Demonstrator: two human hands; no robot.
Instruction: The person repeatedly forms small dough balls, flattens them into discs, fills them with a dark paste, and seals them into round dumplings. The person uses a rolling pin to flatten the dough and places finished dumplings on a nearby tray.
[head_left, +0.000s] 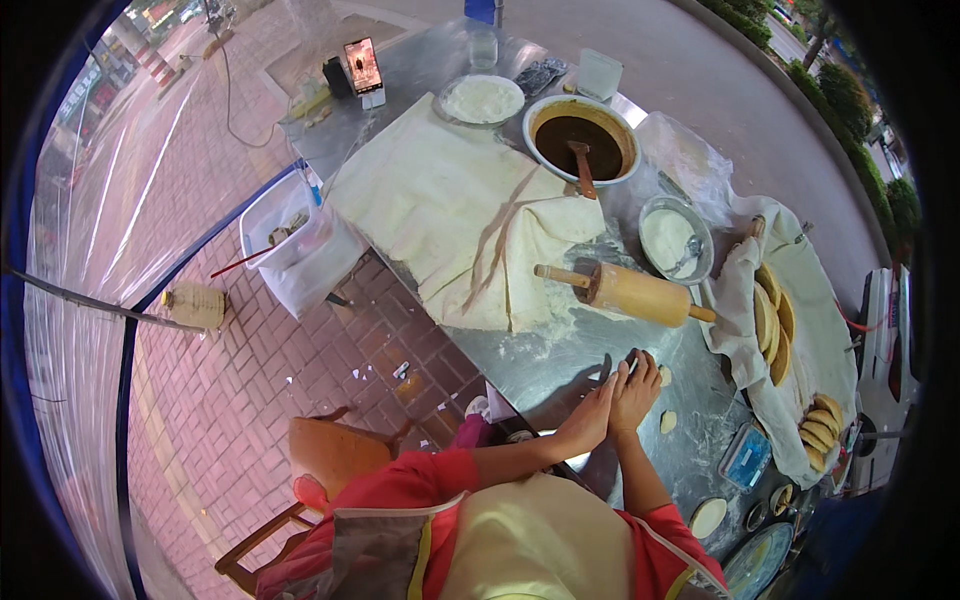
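Note:
My left hand and my right hand are close together, low over the steel tabletop. Between or under them, anything held is hidden. Just right of my right fingers lies a small dough piece. A second dough piece sits nearer my body, and a larger flat dough round rests by my right forearm. Beyond my hands a wooden rolling pin lies crosswise on the floury steel. A cream cloth covers the tabletop to its left.
A bowl of dark brown filling with a spatula, a flour plate and a powder bowl stand farther back. Stacked flatbreads lie on cloth at right, near a blue-topped scale. A lit phone stands back left. A wooden chair is left.

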